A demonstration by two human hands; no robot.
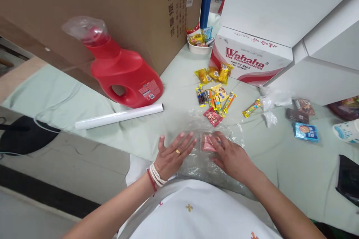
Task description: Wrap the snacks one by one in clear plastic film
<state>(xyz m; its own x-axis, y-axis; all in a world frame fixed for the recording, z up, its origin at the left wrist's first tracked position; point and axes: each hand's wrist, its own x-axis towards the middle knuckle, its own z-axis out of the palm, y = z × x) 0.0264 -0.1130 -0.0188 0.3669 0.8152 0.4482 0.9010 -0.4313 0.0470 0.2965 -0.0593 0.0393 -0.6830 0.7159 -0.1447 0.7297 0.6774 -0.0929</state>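
My left hand [174, 154] lies spread over the left part of a clear plastic bag [193, 164], with nothing in its fingers. On the bag's right side, my right hand [228, 154] rests its fingertips on a small pink packet [206, 143], with thumb and forefinger apart. The packet shows through clear plastic; my fingers hide part of it. Just beyond lies a dark red snack packet [213, 116]. Past that are several small snack sticks [217, 104], a pale yellow packet [220, 92] and yellow-wrapped snacks [224, 73].
A red jug [129, 74] and a white roll [120, 116] lie left. Behind stand a brown carton [134, 15], a white snack bowl [199, 49] and a Wahaha box [252, 59]. Rightward are a yellow stick [251, 108], crumpled plastic [270, 101], a blue packet [306, 132] and a paper cup [347, 131].
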